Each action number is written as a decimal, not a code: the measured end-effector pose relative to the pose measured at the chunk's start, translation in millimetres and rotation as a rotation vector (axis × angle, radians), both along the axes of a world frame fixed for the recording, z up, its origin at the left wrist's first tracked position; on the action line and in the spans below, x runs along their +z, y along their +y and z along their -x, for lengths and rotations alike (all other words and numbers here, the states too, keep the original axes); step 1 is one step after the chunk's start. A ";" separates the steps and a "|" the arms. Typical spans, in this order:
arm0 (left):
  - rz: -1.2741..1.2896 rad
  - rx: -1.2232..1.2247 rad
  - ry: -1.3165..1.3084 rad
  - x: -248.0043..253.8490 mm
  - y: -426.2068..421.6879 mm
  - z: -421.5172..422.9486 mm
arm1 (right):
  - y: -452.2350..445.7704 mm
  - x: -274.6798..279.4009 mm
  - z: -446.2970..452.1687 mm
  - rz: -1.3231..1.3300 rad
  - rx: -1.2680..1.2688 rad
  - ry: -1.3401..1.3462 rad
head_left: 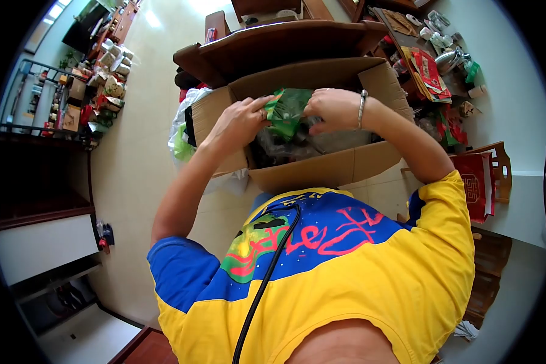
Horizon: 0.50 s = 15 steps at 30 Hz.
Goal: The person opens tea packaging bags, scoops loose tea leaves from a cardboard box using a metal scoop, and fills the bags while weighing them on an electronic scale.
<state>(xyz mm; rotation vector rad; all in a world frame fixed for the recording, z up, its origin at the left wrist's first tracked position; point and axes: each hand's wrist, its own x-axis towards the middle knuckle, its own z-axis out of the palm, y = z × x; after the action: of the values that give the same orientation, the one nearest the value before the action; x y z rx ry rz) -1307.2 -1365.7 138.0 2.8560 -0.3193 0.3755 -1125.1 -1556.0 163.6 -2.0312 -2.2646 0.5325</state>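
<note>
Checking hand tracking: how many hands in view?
2: left hand at the left edge of the green packet, right hand at its right edge, over the box. No others visible.

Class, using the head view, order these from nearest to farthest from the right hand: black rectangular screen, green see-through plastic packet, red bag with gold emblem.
1. Green packet, at the right hand.
2. Red bag, to the right.
3. Black screen, far upper left.

A pale, glossy floor point(124, 188) spreads around the wooden bench point(279, 51), catching bright light left of the bench. Farther left of it is a window point(55, 11); right of it are a pale wall point(528, 130) and, nearer the camera, a wooden chair point(503, 176).
</note>
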 end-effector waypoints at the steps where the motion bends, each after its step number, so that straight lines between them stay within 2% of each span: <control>1: -0.014 0.023 -0.011 -4.8 -2.9 2.9 | -2.1 -5.9 1.7 -0.001 -0.002 -0.001; 3: 0.027 0.036 -0.027 -7.6 -10.3 10.9 | -7.8 -11.3 12.2 -0.325 0.055 -0.182; 4: 0.069 0.050 -0.042 -8.3 -13.0 12.9 | -9.9 -11.4 18.5 -0.324 0.048 -0.176; 6: 0.066 0.055 -0.037 -12.8 -12.6 14.5 | -12.2 -9.0 29.8 -0.375 0.022 -0.459; 8: -0.022 0.168 -0.033 -18.2 -13.1 14.9 | -14.9 -16.7 28.9 -0.389 0.005 -0.469; 11: 0.021 0.201 -0.016 -14.0 -20.5 10.8 | -14.2 -20.4 21.8 -0.361 -0.059 -0.385; 13: 0.041 0.225 0.010 -19.0 -19.7 13.8 | -12.4 -21.4 15.9 -0.749 -0.148 0.235; 14: 0.059 0.246 0.028 -22.7 -18.5 14.5 | -12.5 -24.0 9.3 -0.744 -0.149 0.237; 15: 0.063 0.245 0.031 -26.0 -16.7 17.1 | -14.1 -28.5 0.1 -0.832 -0.327 0.325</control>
<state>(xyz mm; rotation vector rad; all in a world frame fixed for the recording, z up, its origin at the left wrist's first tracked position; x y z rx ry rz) -1324.3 -1382.3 112.0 2.8411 0.0494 0.3785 -1125.3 -1570.1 135.1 -1.6531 -1.5299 -0.1040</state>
